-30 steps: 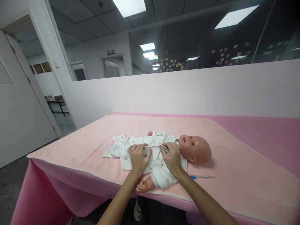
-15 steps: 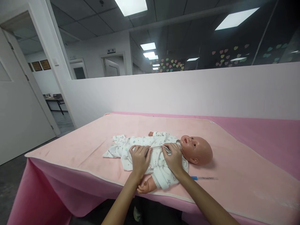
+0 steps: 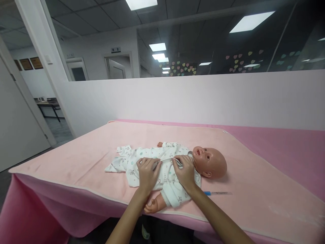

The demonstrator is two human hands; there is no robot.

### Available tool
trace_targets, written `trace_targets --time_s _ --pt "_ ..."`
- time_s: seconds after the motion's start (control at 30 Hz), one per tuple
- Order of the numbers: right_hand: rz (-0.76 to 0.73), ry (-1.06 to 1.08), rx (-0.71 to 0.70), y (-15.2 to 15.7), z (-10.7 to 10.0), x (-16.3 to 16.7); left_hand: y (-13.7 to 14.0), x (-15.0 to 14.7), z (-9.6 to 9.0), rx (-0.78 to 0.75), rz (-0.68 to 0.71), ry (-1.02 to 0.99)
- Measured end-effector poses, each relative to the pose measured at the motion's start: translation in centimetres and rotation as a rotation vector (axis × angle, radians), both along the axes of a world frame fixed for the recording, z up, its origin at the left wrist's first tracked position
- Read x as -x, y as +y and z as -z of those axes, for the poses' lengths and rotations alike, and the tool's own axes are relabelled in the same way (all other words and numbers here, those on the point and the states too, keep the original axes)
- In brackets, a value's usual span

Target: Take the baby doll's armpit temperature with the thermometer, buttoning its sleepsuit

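A baby doll [image 3: 214,163] lies on its back, its head toward the right, dressed in a white printed outfit [image 3: 166,176]. Over its chest a thin white cord [image 3: 167,159] runs between my two hands. My left hand [image 3: 148,173] pinches one end above the doll's belly, thumb and fingers pressed together. Close to the doll's neck, my right hand [image 3: 185,171] grips the other part, where the cord loops under the fingers. Whether the cord is fixed to the outfit I cannot tell.
A slim clear stick with a blue end [image 3: 207,193] lies beside the doll, near my right forearm. Peach cloth [image 3: 83,152] covers the table over a pink sheet [image 3: 279,145]. Behind rises a low white wall [image 3: 203,101] with glass above it. A door [image 3: 20,112] stands at the left.
The view has shifted slightly, so everything sits a little further left. Both hands keep their hold on the cord, with hardly any movement over the doll.
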State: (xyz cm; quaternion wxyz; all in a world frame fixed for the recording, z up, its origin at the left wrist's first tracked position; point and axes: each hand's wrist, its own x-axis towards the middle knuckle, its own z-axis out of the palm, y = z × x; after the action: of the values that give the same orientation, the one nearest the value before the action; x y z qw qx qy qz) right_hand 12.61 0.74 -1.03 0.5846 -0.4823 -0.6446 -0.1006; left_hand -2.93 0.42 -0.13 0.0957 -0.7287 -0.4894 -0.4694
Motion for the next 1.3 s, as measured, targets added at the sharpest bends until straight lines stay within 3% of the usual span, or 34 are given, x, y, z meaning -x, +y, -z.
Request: trace_targets --time_s 0.23,0.67,1.07,1.3 --pt "0.011 -0.002 0.010 0.05 0.00 -0.04 0.04 -0.01 -0.28 0.025 -0.021 0.022" --pt "0.000 0.007 0.050 -0.14 -0.22 0.02 0.30 0.42 0.36 -0.114 0.025 -0.018" --pt "0.001 0.008 0.049 -0.19 -0.36 0.04 0.36 0.21 0.25 0.009 0.077 -0.056" --pt "-0.018 0.044 0.042 0.27 -0.28 -0.03 0.49 0.38 -0.14 0.093 0.044 -0.200"
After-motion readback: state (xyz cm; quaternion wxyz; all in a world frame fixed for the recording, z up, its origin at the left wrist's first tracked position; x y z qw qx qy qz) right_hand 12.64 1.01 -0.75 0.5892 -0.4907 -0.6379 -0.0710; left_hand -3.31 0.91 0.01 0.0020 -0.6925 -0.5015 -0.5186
